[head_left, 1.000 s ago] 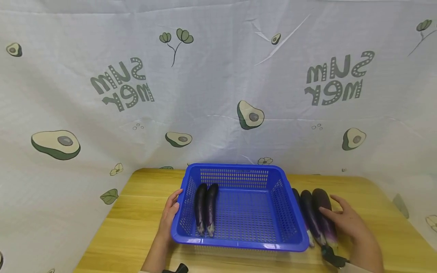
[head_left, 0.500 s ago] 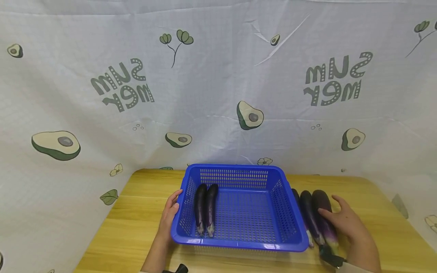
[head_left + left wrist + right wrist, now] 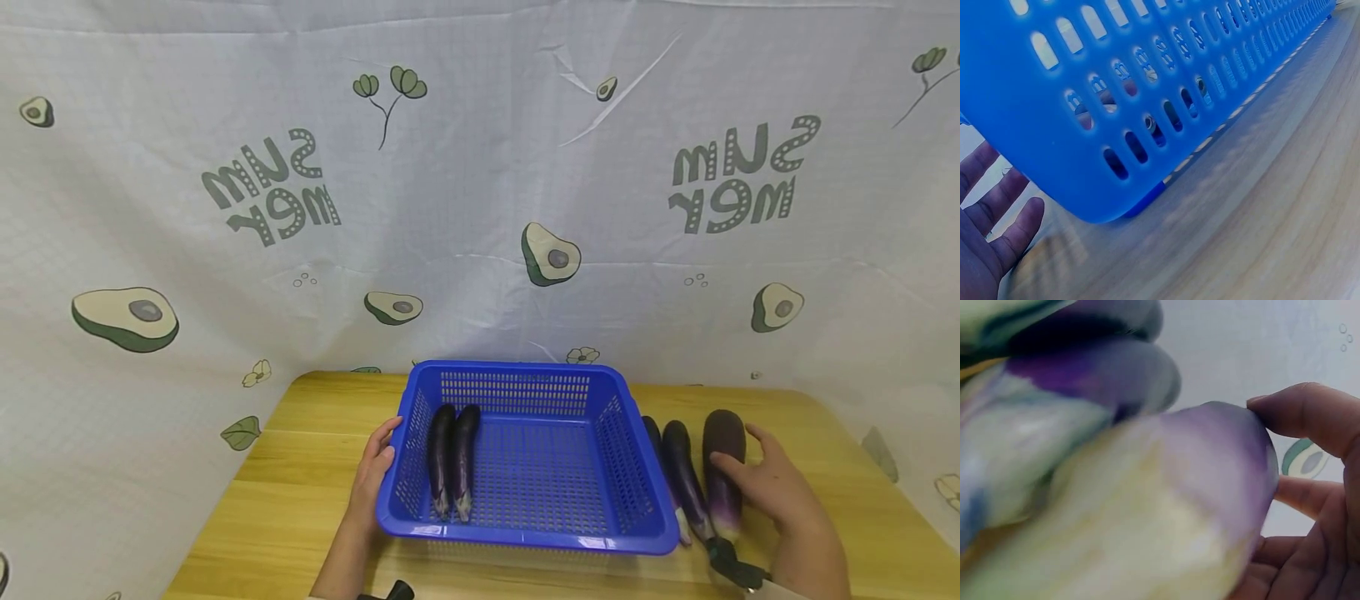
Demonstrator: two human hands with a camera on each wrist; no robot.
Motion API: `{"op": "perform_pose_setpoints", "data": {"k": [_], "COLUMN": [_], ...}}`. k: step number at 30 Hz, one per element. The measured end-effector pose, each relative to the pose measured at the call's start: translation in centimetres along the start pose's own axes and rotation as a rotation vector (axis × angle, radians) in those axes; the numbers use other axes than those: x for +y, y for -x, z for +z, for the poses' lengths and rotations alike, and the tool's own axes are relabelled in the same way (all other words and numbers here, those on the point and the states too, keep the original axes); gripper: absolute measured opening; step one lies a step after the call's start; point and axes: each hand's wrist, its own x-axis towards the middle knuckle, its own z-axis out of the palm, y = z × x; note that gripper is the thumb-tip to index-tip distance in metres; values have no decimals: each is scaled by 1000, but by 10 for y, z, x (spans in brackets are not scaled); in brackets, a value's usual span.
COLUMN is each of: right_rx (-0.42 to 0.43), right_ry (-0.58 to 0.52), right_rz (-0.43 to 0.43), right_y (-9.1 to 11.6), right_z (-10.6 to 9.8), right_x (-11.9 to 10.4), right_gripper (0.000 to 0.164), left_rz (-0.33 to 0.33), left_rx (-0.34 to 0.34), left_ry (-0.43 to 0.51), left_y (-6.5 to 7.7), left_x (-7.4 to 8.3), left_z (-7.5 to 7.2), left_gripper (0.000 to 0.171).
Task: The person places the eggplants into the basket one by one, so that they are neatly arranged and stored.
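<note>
My right hand (image 3: 776, 487) grips the thick eggplant (image 3: 724, 437) from its right side, thumb across the top. In the right wrist view this eggplant's pale stem end (image 3: 1166, 519) fills the front, with the thumb and fingers around its far side. To its left lie a slimmer eggplant (image 3: 684, 475) and another eggplant (image 3: 651, 428), partly hidden by the basket. Two dark eggplants lie side by side in the left part of the blue plastic basket (image 3: 525, 540). My left hand (image 3: 369, 479) touches the basket's left side with fingers extended.
The wooden table (image 3: 262, 500) carries everything. Behind it hangs a white curtain (image 3: 465, 167) printed with avocados. Black straps (image 3: 735, 567) cross the wrists. The basket's slotted wall (image 3: 1085, 125) stands near the left wrist.
The thick eggplant has shifted slightly right and away from its slimmer neighbour, moving with my right hand. The left hand and the basket stay in place.
</note>
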Motion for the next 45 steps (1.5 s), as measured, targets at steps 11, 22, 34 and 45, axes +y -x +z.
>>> {"op": "perform_pose_setpoints", "data": {"k": [11, 22, 34, 45], "right_rx": [73, 136, 234, 131], "right_ry": [-53, -11, -157, -78], "right_rz": [-87, -130, -293, -383], "right_y": [10, 30, 47, 40], "right_z": [-8, -21, -5, 21], "right_x": [-21, -57, -120, -177], "right_gripper": [94, 93, 94, 89], "left_rz": [23, 32, 22, 24], "left_rx": [-1, -4, -7, -15], "left_ry": [20, -1, 6, 4], "left_y": [1, -1, 0, -1], "left_x": [2, 2, 4, 2], "left_z": [0, 2, 2, 0], "left_gripper": [50, 50, 51, 51]}}
